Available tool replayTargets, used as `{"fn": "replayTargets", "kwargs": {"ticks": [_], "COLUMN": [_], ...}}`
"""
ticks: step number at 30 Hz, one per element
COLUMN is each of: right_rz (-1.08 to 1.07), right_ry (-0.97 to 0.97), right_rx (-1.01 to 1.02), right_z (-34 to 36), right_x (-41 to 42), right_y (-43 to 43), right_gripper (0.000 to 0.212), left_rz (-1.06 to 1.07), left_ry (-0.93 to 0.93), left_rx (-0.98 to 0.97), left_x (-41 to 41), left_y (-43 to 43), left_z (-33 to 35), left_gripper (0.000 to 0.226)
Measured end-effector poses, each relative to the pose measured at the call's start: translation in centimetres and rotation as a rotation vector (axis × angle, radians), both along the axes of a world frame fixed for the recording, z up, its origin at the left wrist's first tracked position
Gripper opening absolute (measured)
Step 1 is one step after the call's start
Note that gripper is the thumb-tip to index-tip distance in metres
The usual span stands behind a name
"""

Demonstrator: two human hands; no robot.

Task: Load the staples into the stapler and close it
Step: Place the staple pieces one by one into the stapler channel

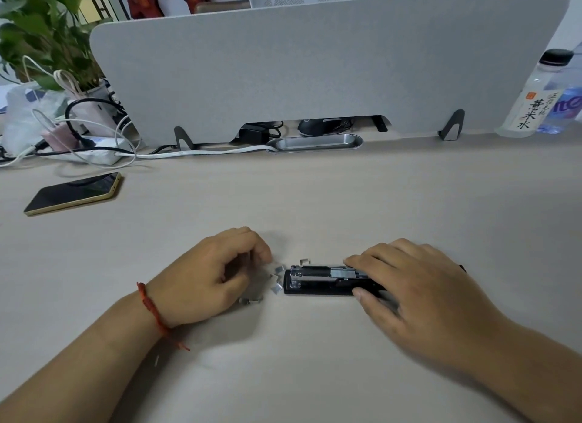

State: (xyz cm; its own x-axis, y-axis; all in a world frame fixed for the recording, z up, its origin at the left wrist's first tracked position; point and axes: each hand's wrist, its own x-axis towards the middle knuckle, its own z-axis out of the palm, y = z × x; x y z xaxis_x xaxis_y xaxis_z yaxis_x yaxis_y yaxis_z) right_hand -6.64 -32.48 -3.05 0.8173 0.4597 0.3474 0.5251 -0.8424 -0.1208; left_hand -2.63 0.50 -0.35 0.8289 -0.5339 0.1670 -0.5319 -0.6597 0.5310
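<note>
Pale wood-look desk [315, 202] carries everything here. At the left edge of the frame a phone [73, 193] lies face up, well apart from the work, likely set aside to keep the middle free. Lower centre, the left hand [214, 274] curls loosely, fingertips bent toward the staples [278, 279]; whether it pinches one I cannot tell. Those small silver bits lie scattered just beside the stapler's front end, handy for picking up. The black stapler [318, 280] lies flat, its metal channel showing on top, so it looks open for loading. The right hand [406, 284] clasps its rear end, thumb in front, seemingly to steady it.
</note>
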Motion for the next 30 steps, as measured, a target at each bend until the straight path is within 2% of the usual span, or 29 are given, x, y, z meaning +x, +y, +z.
{"fn": "replayTargets", "kwargs": {"ticks": [7,14,16,22,30], "right_rz": [0.013,0.02,0.015,0.007,0.006], "right_ry": [-0.037,-0.043,-0.039,-0.021,-0.012], "right_rx": [0.0,0.004,0.006,-0.002,-0.002], "right_z": [-0.1,0.0,0.1,0.2,0.2], "right_x": [0.1,0.0,-0.1,-0.1,0.0], "right_y": [-0.1,0.0,0.0,0.0,0.0], "right_gripper": [0.032,0.032,0.032,0.033,0.034], "left_rz": [0.017,-0.188,-0.187,-0.155,-0.075], "left_ry": [0.068,-0.119,-0.145,-0.102,-0.149], "left_rx": [-0.049,0.114,0.151,0.118,0.034], "left_x": [-0.1,-0.9,-0.9,-0.7,-0.6], "left_y": [-0.3,-1.1,-1.1,-0.9,-1.1], "left_z": [-0.1,0.6,0.6,0.1,-0.2], "left_gripper": [0.011,0.025,0.029,0.024,0.018]}}
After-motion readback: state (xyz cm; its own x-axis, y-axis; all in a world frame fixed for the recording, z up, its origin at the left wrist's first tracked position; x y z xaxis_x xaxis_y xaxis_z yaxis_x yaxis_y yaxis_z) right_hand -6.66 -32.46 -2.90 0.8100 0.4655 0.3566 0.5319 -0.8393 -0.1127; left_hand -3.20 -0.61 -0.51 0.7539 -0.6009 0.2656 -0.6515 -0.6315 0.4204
